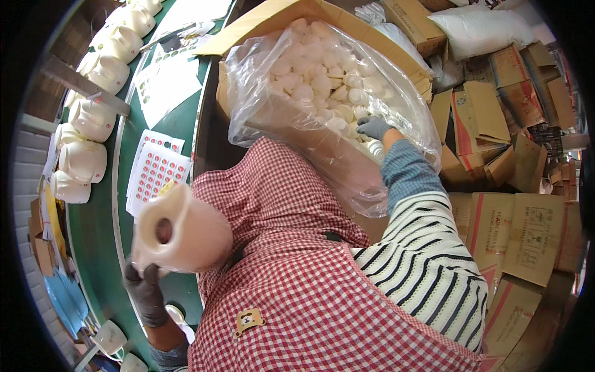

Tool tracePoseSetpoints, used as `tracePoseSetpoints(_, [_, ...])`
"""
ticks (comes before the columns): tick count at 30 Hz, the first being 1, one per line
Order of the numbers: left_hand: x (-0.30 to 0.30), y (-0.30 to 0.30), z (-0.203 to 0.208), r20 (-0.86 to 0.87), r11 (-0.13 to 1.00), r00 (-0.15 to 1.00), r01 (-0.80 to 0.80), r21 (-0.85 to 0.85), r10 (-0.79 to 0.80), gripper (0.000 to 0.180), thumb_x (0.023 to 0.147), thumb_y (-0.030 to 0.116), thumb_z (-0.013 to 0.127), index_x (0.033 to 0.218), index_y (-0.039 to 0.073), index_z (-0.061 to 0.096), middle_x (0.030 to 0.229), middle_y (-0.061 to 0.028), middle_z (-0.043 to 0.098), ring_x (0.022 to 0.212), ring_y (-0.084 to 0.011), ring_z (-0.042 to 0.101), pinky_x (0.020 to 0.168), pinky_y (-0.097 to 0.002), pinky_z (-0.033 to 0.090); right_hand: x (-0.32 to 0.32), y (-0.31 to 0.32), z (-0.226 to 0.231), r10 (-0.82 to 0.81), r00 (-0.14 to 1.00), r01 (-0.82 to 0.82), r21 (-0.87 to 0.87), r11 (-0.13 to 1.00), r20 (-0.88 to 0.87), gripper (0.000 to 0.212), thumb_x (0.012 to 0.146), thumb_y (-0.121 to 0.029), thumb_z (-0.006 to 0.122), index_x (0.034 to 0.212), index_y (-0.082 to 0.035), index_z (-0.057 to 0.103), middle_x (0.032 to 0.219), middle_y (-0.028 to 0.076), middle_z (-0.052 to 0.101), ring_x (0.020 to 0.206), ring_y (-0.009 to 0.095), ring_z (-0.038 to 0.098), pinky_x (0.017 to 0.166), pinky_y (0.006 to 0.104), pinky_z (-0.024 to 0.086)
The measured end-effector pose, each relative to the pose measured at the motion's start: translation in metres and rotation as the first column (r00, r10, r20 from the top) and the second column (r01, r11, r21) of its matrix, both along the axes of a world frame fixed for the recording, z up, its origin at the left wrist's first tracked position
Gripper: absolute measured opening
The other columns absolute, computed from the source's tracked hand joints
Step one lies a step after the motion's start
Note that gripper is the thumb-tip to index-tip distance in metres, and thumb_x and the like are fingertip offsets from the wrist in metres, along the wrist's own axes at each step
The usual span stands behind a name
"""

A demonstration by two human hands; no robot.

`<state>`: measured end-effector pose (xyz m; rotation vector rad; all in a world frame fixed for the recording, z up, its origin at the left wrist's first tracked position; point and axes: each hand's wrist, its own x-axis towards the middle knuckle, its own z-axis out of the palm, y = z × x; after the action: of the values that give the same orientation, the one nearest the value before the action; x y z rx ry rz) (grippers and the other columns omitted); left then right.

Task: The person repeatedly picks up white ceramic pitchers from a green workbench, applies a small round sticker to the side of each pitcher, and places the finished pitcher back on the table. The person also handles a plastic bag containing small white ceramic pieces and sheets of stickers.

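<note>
My left hand (146, 292), in a dark grey glove, is closed on a cream plastic jug (207, 239) at the lower left. The jug is tipped so that a round hole in it faces up. Across my body, my right hand (374, 127), gloved too, reaches into a large cardboard box (245, 31) lined with a clear plastic bag (248, 105). Its fingers bend down among a heap of small white plastic lids (322, 84). Whatever lies under those fingertips is hidden.
A green conveyor belt (102, 248) runs along my left, with a row of cream jugs (83, 161) on its far side. Sheets of round red stickers (160, 170) lie beside the held jug. Cardboard cartons (517, 235) are stacked at the right, with a white sack (483, 31) behind.
</note>
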<state>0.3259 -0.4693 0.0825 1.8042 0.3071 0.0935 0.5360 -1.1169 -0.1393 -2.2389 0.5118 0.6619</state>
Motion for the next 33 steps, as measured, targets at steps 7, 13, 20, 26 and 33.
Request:
tracePoseSetpoints(7, [-0.024,-0.005,-0.024,-0.031,0.997,0.999,-0.017,0.080,0.020,0.029,0.083,0.014,0.076,0.104,0.000,0.063,0.103,-0.0049,0.063,0.091,-0.0135,0.059,0.082,-0.0291,0.048,0.036,0.043,-0.053,0.461,0.887,-0.444,-0.258,0.858,0.005,0.099,0.066,-0.031,0.080,0.150,-0.006,0.033,0.134,0.025,0.055,0.115,0.036,0.061,0.096,0.0431,0.050])
tracePoseSetpoints(13, [-0.016,-0.012,-0.042,0.164,0.995,0.983,-0.086,0.049,0.077,0.041,0.085,0.028,0.074,0.112,-0.001,0.062,0.123,-0.0144,0.061,0.109,-0.0219,0.058,0.095,-0.0365,0.046,0.028,0.056,-0.018,0.466,0.879,-0.457,-0.462,0.760,-0.103,0.087,0.068,-0.022,0.077,0.145,-0.008,0.040,0.131,0.025,0.055,0.119,0.035,0.058,0.098,0.0385,0.050])
tracePoseSetpoints(20, [-0.001,-0.033,-0.044,0.247,0.963,0.968,0.019,-0.270,0.050,0.023,0.081,0.019,0.080,0.086,0.004,0.063,0.132,-0.0217,0.059,0.120,-0.0272,0.057,0.102,-0.0409,0.043,0.019,0.079,0.095,-0.252,0.745,-0.205,0.571,0.795,0.618,0.081,0.065,0.001,0.079,0.136,-0.009,0.042,0.128,0.012,0.052,0.117,0.023,0.054,0.097,0.0355,0.050])
tracePoseSetpoints(26, [0.008,-0.060,-0.033,0.220,0.971,0.975,0.081,-0.224,-0.031,0.018,0.078,0.003,0.078,0.081,0.001,0.060,0.128,-0.0227,0.062,0.116,-0.0252,0.060,0.100,-0.0379,0.043,-0.068,0.268,0.210,-0.041,0.292,-0.848,0.278,0.452,0.956,0.078,0.067,-0.003,0.087,0.129,-0.013,0.041,0.136,0.016,0.047,0.126,0.029,0.051,0.101,0.0392,0.048])
tracePoseSetpoints(33, [-0.010,-0.060,-0.044,0.250,0.975,0.966,0.118,-0.186,-0.069,0.020,0.076,0.006,0.079,0.081,-0.001,0.060,0.128,-0.0244,0.062,0.114,-0.0248,0.061,0.098,-0.0369,0.045,-0.127,0.326,0.205,0.298,0.066,-0.818,-0.120,0.563,0.952,0.070,0.070,-0.019,0.088,0.130,-0.003,0.054,0.141,0.026,0.045,0.128,0.040,0.050,0.105,0.0450,0.044])
